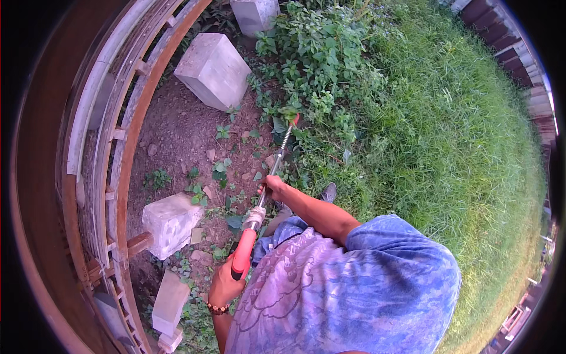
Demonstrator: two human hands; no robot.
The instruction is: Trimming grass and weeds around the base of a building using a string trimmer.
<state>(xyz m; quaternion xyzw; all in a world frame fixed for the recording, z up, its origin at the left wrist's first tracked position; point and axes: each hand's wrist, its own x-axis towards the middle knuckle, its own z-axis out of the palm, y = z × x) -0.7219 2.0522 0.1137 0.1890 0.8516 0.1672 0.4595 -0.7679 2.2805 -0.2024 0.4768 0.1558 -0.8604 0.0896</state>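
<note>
A string trimmer (275, 166) with a metal shaft runs diagonally in front of me. My left hand (226, 283), a beaded bracelet on its wrist, is closed around the red and black rear handle (243, 252). Further along, my right hand (273, 186) grips the shaft. Pale wrapping (254, 217) goes round the shaft between my hands. The trimmer's red head (295, 118) is among low leafy weeds (320, 99), at the border of the bare soil (177, 119). Leaves beside the head look blurred, and its cutting part cannot be made out.
Concrete blocks (214, 73) stand on the soil to the left, one (172, 223) close to my left hand. Beyond them curves a slatted wooden structure (132, 101). Tall grass (442, 132) spreads right, towards a metal-sheet fence (508, 48). My shoe (328, 193) rests at the grass edge.
</note>
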